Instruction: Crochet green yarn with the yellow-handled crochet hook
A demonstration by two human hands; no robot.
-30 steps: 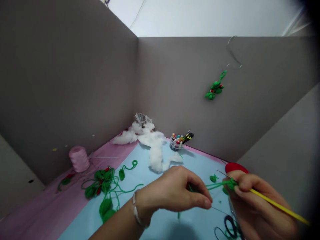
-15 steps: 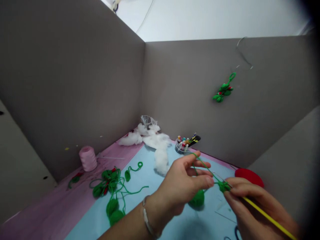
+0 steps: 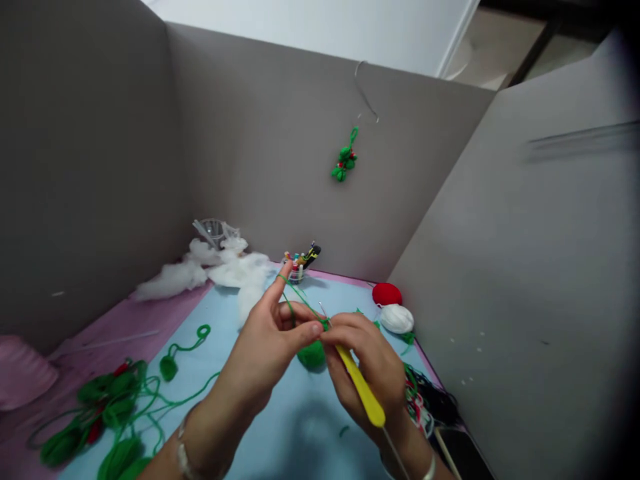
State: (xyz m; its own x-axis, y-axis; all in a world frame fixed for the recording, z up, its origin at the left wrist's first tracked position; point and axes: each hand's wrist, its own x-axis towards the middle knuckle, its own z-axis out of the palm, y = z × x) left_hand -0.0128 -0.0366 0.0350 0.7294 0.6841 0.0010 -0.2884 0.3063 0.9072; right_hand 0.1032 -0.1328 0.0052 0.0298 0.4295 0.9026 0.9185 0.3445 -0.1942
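My right hand (image 3: 373, 360) grips a crochet hook (image 3: 364, 393) by its yellow handle, its metal tip pointing up and left. A small green crocheted piece (image 3: 325, 324) sits at the hook, mostly covered by my fingers. My left hand (image 3: 263, 343) pinches beside that piece with the thumb, its index finger raised with green yarn (image 3: 295, 287) looped over it. The strand runs taut from the index finger down to the hook. Behind both hands lies a green yarn ball (image 3: 312, 358), partly hidden.
Green crocheted pieces (image 3: 120, 393) with loose tails lie left, near a pink yarn cone (image 3: 23, 373). White stuffing (image 3: 173, 280) and a cup of pens (image 3: 299, 272) stand behind. Red yarn (image 3: 387, 294), white yarn (image 3: 397, 319) and a phone (image 3: 463, 453) are right. A green ornament (image 3: 345, 160) hangs on the partition.
The view has swung right, bringing the white yarn, the phone and the right partition into sight. My left index finger now points more upright, and the hook's yellow handle shows more fully.
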